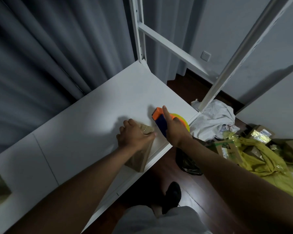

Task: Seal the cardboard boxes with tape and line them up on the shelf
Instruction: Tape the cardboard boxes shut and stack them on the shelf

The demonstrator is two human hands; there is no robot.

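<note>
The fingers (125, 126) of the left hand (134, 135) curl over the top of a small cardboard box (142, 154), gripping it. The box is brown, smooth-sided and upright at the front edge of the white shelf (85, 119), its top glossy with tape. The right hand (173, 128) wraps around a tape dispenser (161, 120), index finger extended along its blue and orange plastic body; a yellow-green roll sits at its rear. The dispenser is just beside the box. Right of the shelf, crumpled white cloth (213, 119), yellow plastic wrap (260, 159) and flattened cartons (227, 149) litter the dark floor (193, 191).
</note>
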